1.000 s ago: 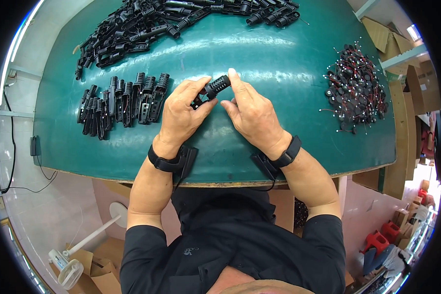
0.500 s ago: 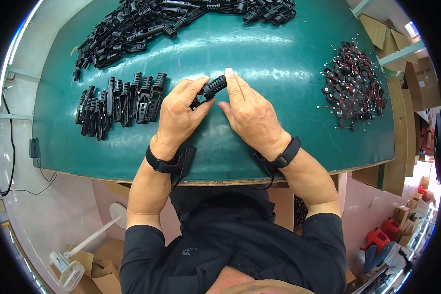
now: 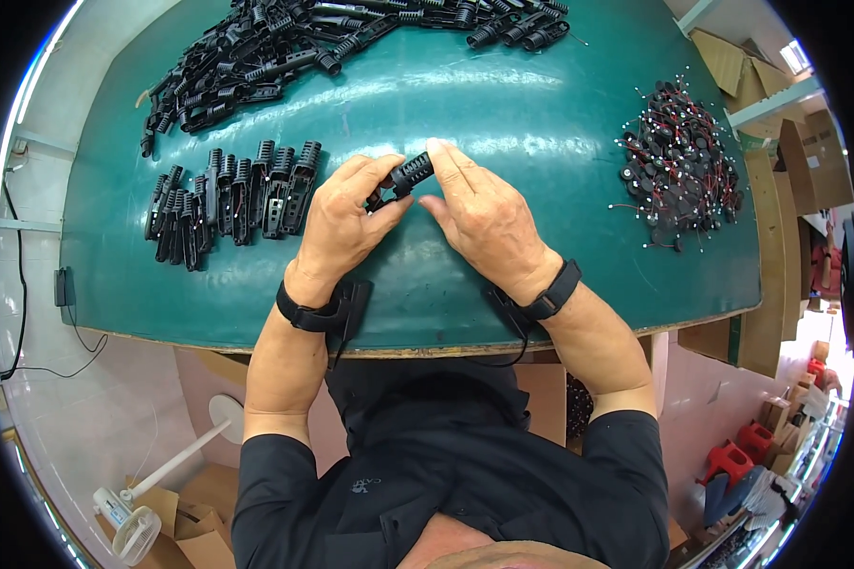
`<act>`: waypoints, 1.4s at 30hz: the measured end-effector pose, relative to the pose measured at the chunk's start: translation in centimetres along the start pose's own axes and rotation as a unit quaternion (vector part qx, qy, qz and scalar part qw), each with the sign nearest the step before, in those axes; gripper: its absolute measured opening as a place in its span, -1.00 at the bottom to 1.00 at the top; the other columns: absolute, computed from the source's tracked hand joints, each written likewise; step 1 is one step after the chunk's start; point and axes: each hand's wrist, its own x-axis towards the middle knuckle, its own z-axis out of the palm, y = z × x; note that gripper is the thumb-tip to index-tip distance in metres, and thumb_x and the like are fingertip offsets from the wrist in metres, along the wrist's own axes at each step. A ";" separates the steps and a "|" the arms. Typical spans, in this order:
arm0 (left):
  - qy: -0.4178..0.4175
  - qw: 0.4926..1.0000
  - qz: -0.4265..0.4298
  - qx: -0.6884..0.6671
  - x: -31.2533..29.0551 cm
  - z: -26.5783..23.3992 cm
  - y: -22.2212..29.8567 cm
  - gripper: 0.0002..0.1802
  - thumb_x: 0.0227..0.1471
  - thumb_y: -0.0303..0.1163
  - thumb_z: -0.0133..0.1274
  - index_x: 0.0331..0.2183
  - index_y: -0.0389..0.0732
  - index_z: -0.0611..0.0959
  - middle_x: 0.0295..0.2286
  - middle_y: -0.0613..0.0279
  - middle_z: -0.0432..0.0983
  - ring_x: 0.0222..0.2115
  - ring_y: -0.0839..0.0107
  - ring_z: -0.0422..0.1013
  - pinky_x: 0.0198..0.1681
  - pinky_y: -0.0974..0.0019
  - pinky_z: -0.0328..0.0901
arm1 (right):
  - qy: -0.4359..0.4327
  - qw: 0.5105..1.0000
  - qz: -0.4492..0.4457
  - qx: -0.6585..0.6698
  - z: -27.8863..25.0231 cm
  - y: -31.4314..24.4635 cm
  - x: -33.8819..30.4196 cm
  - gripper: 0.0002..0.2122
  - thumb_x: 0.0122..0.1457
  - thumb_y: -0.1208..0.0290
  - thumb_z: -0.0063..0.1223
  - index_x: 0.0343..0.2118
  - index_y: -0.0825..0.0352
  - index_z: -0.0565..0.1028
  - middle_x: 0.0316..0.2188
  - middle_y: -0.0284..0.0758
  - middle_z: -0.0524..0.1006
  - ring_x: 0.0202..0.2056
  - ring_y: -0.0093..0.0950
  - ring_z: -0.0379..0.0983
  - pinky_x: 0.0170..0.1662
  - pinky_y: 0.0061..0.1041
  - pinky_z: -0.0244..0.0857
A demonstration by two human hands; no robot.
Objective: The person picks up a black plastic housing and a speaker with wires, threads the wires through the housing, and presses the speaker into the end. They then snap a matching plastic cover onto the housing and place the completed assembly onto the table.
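1. Head view: the left hand (image 3: 344, 216) has its thumb and fingers closed around the lower part of a black ribbed piece (image 3: 412, 173); the piece is held above the green table (image 3: 541, 104), between the two hands, tilted with its ribbed end up and to the right.
2. Right hand (image 3: 489, 211): its fingers are nearly straight and close together, with the thumb standing apart from them; the foremost fingertips are at the ribbed end of the piece and seem to touch it; whether they press on it I cannot tell.
3. Wrists: each wears a black strap; the left strap (image 3: 299, 308) and the right strap (image 3: 555, 294) both carry a dark block on the inner side.
4. Left of the hands: a row of black pieces (image 3: 232, 194) lies side by side on the table, some with bits of red wire showing; beyond it, a large jumbled heap of black pieces (image 3: 247, 66) spreads along the far side.
5. Right of the hands, well apart from them: a pile of small dark discs (image 3: 681, 171) with red wires and white tips.
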 end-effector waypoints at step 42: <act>-0.110 0.985 0.045 -0.127 1.3 2.0 0.7 -0.42 -0.15 -0.36 0.42 -0.02 -0.29 0.68 -0.46 0.24 0.48 -0.48 0.39 0.38 -0.38 0.32 0.28 | -0.036 0.917 0.059 0.394 1.1 2.7 0.6 0.21 -0.09 0.00 0.56 0.51 0.27 -0.09 0.36 0.07 0.27 0.15 -0.15 0.52 0.22 -0.24 0.39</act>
